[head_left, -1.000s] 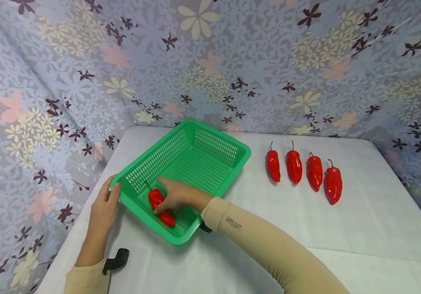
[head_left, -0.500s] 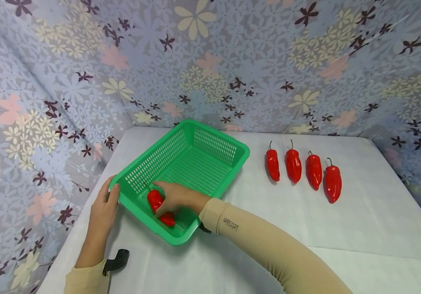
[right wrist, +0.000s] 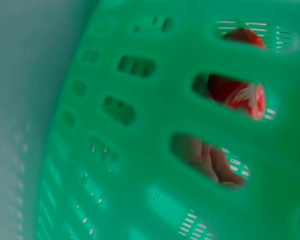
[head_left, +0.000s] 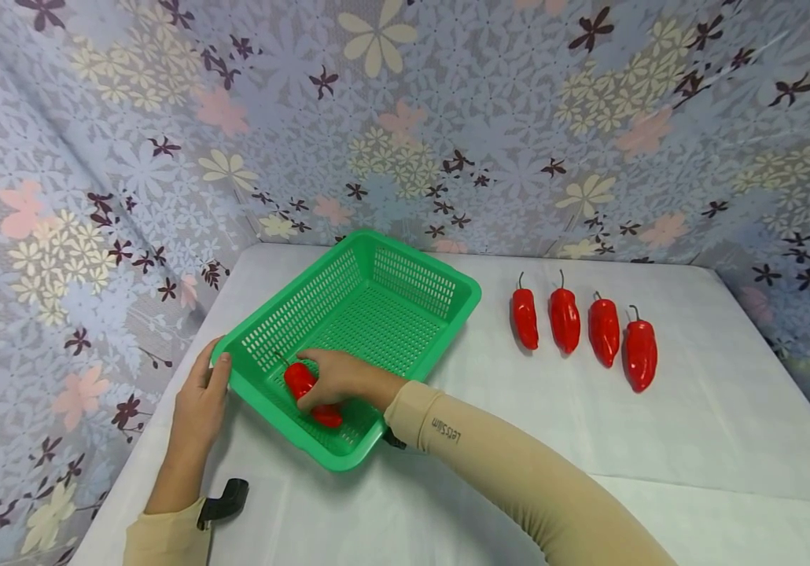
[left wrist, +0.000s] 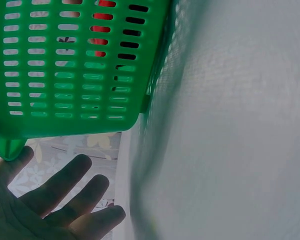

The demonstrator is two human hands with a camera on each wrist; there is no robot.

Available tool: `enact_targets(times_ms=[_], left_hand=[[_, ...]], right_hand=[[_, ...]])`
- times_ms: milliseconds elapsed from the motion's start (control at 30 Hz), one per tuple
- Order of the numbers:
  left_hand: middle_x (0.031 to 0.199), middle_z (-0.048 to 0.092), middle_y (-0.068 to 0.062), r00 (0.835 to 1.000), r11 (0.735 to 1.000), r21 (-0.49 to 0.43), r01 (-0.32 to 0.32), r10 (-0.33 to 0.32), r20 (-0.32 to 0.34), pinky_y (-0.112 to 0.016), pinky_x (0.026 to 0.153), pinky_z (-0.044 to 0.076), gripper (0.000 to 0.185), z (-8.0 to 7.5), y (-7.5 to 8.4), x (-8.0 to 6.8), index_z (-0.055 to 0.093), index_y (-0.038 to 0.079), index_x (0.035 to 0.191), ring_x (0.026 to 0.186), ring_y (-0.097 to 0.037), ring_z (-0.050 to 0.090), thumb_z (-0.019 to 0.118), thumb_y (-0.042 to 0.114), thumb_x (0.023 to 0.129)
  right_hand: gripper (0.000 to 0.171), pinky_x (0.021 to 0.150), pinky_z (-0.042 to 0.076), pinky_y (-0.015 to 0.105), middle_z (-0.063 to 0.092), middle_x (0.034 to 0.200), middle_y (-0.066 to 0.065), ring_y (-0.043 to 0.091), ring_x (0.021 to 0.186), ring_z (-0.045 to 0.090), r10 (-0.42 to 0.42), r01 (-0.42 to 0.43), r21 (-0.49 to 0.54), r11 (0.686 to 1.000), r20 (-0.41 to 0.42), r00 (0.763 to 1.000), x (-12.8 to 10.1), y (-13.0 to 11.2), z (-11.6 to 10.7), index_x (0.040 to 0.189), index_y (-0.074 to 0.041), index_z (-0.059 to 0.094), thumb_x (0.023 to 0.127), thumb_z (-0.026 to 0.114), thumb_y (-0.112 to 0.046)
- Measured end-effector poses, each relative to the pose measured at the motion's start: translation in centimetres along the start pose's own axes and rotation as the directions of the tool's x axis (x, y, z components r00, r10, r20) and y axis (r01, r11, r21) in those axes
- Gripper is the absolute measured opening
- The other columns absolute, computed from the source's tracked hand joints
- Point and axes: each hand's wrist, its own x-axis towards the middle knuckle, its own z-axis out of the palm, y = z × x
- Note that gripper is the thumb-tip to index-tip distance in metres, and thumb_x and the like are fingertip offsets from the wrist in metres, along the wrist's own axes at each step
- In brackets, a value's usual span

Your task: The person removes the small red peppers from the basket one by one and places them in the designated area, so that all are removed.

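A red pepper (head_left: 299, 378) with a thin dark stem lies in the near left part of a green slotted plastic basket (head_left: 285, 420). My right hand (head_left: 344, 377) reaches over the basket's near right side and grips this pepper, its thumb across the middle. Through slots in the right wrist view, part of the red pepper (right wrist: 240, 95) and some fingers (right wrist: 210, 160) show. My left hand (head_left: 200, 401) steadies the basket's left corner, thumb at the rim. In the left wrist view its fingers (left wrist: 65, 182) are extended and spread, one touching the rim.
Several red peppers (head_left: 565, 321) lie in a slanting row on the white table (head_left: 716, 440), right of the basket. Floral-patterned walls (head_left: 447, 118) stand behind and at the left. A black curved mount (head_left: 226, 501) sticks out from the left wrist.
The gripped pepper's near end has swung slightly right and away from the basket's near wall, with the right hand shifting only a little. The left hand and basket stay put.
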Motion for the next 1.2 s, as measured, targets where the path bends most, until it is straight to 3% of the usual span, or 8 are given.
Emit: enact_targets(times_ms=[767, 1000, 1200], left_hand=[[0.147, 0.048, -0.025, 1.0, 1.0, 0.011, 0.014, -0.015, 0.014, -0.069, 0.102, 0.031, 0.065, 0.2, 0.2, -0.1, 0.033, 0.031, 0.159, 0.136, -0.048, 0.04, 0.034, 0.064, 0.103], [0.148, 0.047, -0.025, 0.999, 0.999, 0.015, 0.033, -0.034, 0.014, -0.069, 0.103, 0.03, 0.066, 0.0, 0.2, -0.2, 0.032, 0.031, 0.159, 0.137, -0.048, 0.039, 0.033, 0.065, 0.102], [0.148, 0.046, -0.024, 1.0, 1.0, 0.001, 0.027, -0.027, 0.007, -0.068, 0.103, 0.03, 0.066, 0.0, 0.1, -0.2, 0.033, 0.03, 0.158, 0.136, -0.047, 0.04, 0.034, 0.065, 0.102]], right_hand=[[0.073, 0.066, 0.054, 0.032, 0.061, 0.113, 0.006, 0.02, 0.089, 0.06, 0.033, -0.026, 0.135, 0.991, -0.052, 0.998, -0.6, 0.3, -1.2, 0.146, -0.023, 0.047, 0.083, 0.084, -0.026], [0.075, 0.066, 0.055, 0.034, 0.059, 0.115, 0.008, 0.023, 0.092, 0.06, -0.009, 0.029, 0.236, 0.971, -0.086, 0.996, -1.1, 0.7, -2.3, 0.146, -0.021, 0.044, 0.082, 0.083, -0.021], [0.076, 0.067, 0.056, 0.035, 0.059, 0.109, 0.01, 0.024, 0.092, 0.061, -0.057, 0.099, 0.342, 0.935, -0.132, 0.99, -1.5, 1.0, -3.5, 0.147, -0.019, 0.042, 0.082, 0.082, -0.02]])
